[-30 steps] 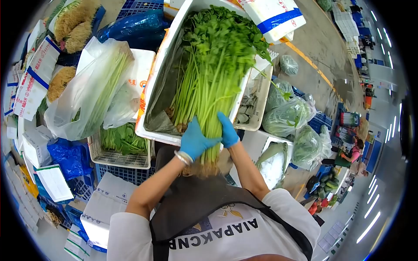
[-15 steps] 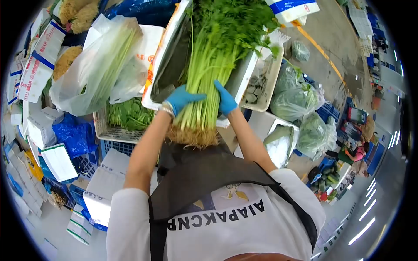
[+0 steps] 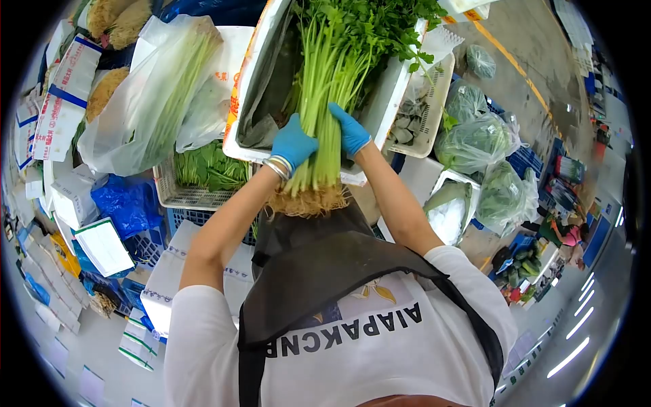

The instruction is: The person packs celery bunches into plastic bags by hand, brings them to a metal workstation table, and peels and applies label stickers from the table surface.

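Observation:
A thick bunch of celery [image 3: 327, 88], with pale green stalks, leafy tops and a tangle of brown roots, lies tilted over the near edge of a white foam box [image 3: 242, 125]. My left hand [image 3: 294, 142], in a blue glove, grips the stalks from the left, a little above the roots. From the right, my right hand [image 3: 348, 129], gloved in blue too, presses round the same bunch slightly higher up. Its far fingers are partly hidden. The roots hang near my dark apron [image 3: 325, 251], and the leaves spread at the far end of the box.
A clear plastic bag of long green stalks [image 3: 152, 102] lies to the left, above a crate of leafy greens [image 3: 210, 166]. On the right are a beige crate [image 3: 434, 115], bagged vegetables [image 3: 478, 146] and a small foam box [image 3: 468, 203].
The bunch has shifted slightly, with its roots drawn up a little and narrower between my hands. My left hand's fingers have turned and closed more; the view has moved slightly.

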`<move>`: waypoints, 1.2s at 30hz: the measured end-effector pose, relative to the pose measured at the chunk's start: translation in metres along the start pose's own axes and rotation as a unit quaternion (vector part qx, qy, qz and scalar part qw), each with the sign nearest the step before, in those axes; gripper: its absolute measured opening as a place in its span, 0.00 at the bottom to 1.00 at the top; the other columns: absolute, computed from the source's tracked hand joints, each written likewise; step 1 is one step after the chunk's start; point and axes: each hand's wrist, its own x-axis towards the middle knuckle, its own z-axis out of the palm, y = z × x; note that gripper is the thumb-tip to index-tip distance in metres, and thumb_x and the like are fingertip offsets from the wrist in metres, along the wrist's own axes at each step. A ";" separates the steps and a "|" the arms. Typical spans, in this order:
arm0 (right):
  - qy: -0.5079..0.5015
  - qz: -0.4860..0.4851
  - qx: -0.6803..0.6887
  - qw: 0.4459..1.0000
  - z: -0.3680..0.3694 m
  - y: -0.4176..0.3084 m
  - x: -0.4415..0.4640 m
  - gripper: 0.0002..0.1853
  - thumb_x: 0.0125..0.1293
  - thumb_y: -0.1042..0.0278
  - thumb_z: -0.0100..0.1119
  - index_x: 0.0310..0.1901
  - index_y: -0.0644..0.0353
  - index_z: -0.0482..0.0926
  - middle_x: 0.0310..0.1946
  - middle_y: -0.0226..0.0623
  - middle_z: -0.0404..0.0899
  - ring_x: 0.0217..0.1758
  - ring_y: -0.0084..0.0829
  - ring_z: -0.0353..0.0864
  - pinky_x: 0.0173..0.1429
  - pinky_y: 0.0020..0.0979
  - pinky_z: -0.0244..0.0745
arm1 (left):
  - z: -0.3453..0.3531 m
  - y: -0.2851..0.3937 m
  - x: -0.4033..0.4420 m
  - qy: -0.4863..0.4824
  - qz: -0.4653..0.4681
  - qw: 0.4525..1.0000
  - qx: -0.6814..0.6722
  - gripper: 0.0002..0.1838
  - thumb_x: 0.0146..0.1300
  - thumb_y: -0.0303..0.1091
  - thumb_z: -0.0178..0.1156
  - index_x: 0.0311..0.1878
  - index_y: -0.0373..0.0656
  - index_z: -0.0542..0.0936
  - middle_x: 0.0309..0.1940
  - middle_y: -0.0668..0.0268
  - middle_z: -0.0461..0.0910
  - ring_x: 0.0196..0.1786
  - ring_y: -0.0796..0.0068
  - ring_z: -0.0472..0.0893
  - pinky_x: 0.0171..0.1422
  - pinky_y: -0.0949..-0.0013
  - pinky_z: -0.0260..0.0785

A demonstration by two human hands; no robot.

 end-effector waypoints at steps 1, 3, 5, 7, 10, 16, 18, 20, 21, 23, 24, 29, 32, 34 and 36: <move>-0.009 -0.012 0.015 1.000 -0.005 -0.001 -0.004 0.25 0.63 0.52 0.62 0.57 0.58 0.74 0.48 0.40 0.81 0.45 0.34 0.82 0.51 0.36 0.80 | -0.002 0.009 -0.009 0.007 0.028 0.999 -0.017 0.27 0.49 0.35 0.67 0.53 0.33 0.74 0.41 0.58 0.81 0.41 0.68 0.80 0.49 0.65 0.74; -0.026 -0.036 0.048 0.998 -0.016 -0.002 -0.018 0.24 0.63 0.53 0.61 0.57 0.58 0.75 0.48 0.40 0.81 0.45 0.33 0.82 0.50 0.37 0.81 | -0.022 0.026 -0.017 -0.044 0.041 0.994 -0.096 0.27 0.50 0.35 0.66 0.53 0.33 0.74 0.41 0.58 0.81 0.41 0.69 0.80 0.48 0.66 0.74; -0.040 -0.066 0.093 0.993 -0.033 -0.001 -0.032 0.26 0.62 0.50 0.60 0.57 0.59 0.74 0.48 0.41 0.81 0.46 0.35 0.82 0.49 0.37 0.81 | -0.064 0.036 -0.019 -0.158 0.017 0.963 -0.217 0.28 0.53 0.32 0.64 0.58 0.34 0.72 0.44 0.62 0.80 0.43 0.72 0.79 0.49 0.68 0.73; -0.076 -0.077 0.162 0.981 -0.072 0.001 -0.038 0.28 0.62 0.49 0.60 0.57 0.60 0.74 0.48 0.42 0.80 0.47 0.35 0.82 0.51 0.37 0.80 | -0.100 0.036 -0.020 -0.152 0.040 0.952 -0.264 0.27 0.53 0.32 0.64 0.57 0.34 0.73 0.44 0.63 0.79 0.42 0.74 0.79 0.49 0.70 0.73; -0.196 -0.106 0.166 0.961 -0.103 -0.005 -0.048 0.35 0.57 0.46 0.63 0.61 0.61 0.71 0.52 0.43 0.79 0.49 0.39 0.81 0.55 0.39 0.78 | -0.127 0.004 -0.008 -0.144 0.002 0.953 -0.265 0.30 0.52 0.33 0.65 0.59 0.34 0.72 0.46 0.59 0.80 0.45 0.71 0.80 0.53 0.69 0.72; -0.258 -0.093 0.192 0.942 -0.075 -0.014 -0.065 0.43 0.55 0.50 0.65 0.68 0.64 0.60 0.60 0.50 0.72 0.50 0.39 0.80 0.53 0.36 0.81 | -0.066 -0.023 -0.008 0.238 0.178 0.916 0.269 0.44 0.51 0.42 0.70 0.67 0.33 0.61 0.54 0.46 0.75 0.59 0.50 0.75 0.62 0.60 0.67; -0.231 -0.121 0.160 0.952 -0.081 -0.006 -0.056 0.42 0.56 0.50 0.64 0.68 0.64 0.60 0.59 0.50 0.72 0.50 0.38 0.80 0.52 0.36 0.81 | -0.040 0.019 -0.033 0.263 0.220 0.913 0.219 0.43 0.55 0.49 0.67 0.67 0.33 0.62 0.55 0.44 0.74 0.59 0.50 0.74 0.62 0.59 0.66; -0.210 -0.095 0.169 0.958 -0.082 0.002 -0.051 0.39 0.58 0.51 0.63 0.67 0.64 0.62 0.60 0.48 0.72 0.52 0.38 0.80 0.54 0.37 0.79 | -0.014 0.033 -0.041 0.110 0.110 0.988 0.017 0.40 0.61 0.54 0.59 0.66 0.33 0.63 0.54 0.41 0.74 0.56 0.49 0.76 0.60 0.59 0.68; -0.182 -0.095 0.160 0.966 -0.081 0.005 -0.055 0.37 0.60 0.51 0.61 0.66 0.64 0.64 0.61 0.48 0.72 0.53 0.38 0.80 0.56 0.38 0.78 | -0.011 0.042 -0.041 -0.002 0.012 0.998 -0.065 0.38 0.64 0.57 0.54 0.66 0.33 0.64 0.54 0.40 0.74 0.54 0.49 0.77 0.59 0.58 0.68; -0.083 -0.081 0.027 0.993 -0.086 0.004 -0.048 0.31 0.64 0.52 0.57 0.63 0.64 0.69 0.58 0.46 0.74 0.54 0.37 0.79 0.59 0.38 0.76 | 0.038 0.002 -0.011 -0.049 0.051 0.997 -0.029 0.37 0.66 0.58 0.51 0.66 0.34 0.65 0.54 0.40 0.73 0.54 0.46 0.76 0.59 0.55 0.69; -0.035 -0.110 -0.057 0.992 -0.072 0.001 -0.054 0.26 0.68 0.55 0.53 0.60 0.65 0.72 0.56 0.43 0.77 0.55 0.36 0.79 0.60 0.37 0.75 | 0.046 0.012 -0.014 -0.051 0.017 0.998 -0.024 0.36 0.66 0.57 0.51 0.67 0.36 0.65 0.56 0.40 0.72 0.55 0.44 0.76 0.59 0.54 0.68; -0.094 -0.093 0.030 0.991 -0.065 -0.010 -0.046 0.28 0.68 0.57 0.55 0.66 0.59 0.66 0.62 0.41 0.72 0.62 0.36 0.73 0.66 0.40 0.69 | 0.023 0.078 -0.064 -0.036 0.058 0.996 -0.054 0.53 0.61 0.65 0.51 0.74 0.35 0.40 0.51 0.40 0.77 0.51 0.43 0.79 0.57 0.54 0.71; -0.279 -0.102 0.038 0.954 -0.033 -0.042 -0.046 0.36 0.68 0.45 0.50 0.70 0.60 0.58 0.68 0.46 0.63 0.66 0.40 0.69 0.70 0.41 0.63 | 0.024 0.085 -0.051 -0.027 0.045 0.995 0.086 0.53 0.60 0.72 0.41 0.69 0.29 0.50 0.41 0.37 0.79 0.43 0.41 0.81 0.50 0.51 0.73; -0.361 -0.072 0.031 0.929 -0.010 -0.051 -0.059 0.39 0.66 0.43 0.52 0.70 0.62 0.58 0.67 0.47 0.64 0.64 0.38 0.71 0.69 0.39 0.65 | 0.028 0.090 -0.054 -0.054 0.092 0.981 0.159 0.49 0.61 0.72 0.41 0.64 0.28 0.59 0.39 0.37 0.80 0.42 0.42 0.81 0.48 0.51 0.73; -0.300 -0.060 -0.014 0.952 -0.032 -0.052 -0.037 0.41 0.65 0.42 0.54 0.70 0.63 0.58 0.65 0.47 0.67 0.61 0.36 0.74 0.66 0.38 0.69 | 0.008 0.101 -0.060 -0.076 0.179 0.954 0.227 0.43 0.62 0.66 0.46 0.61 0.31 0.64 0.38 0.40 0.80 0.40 0.44 0.82 0.47 0.51 0.74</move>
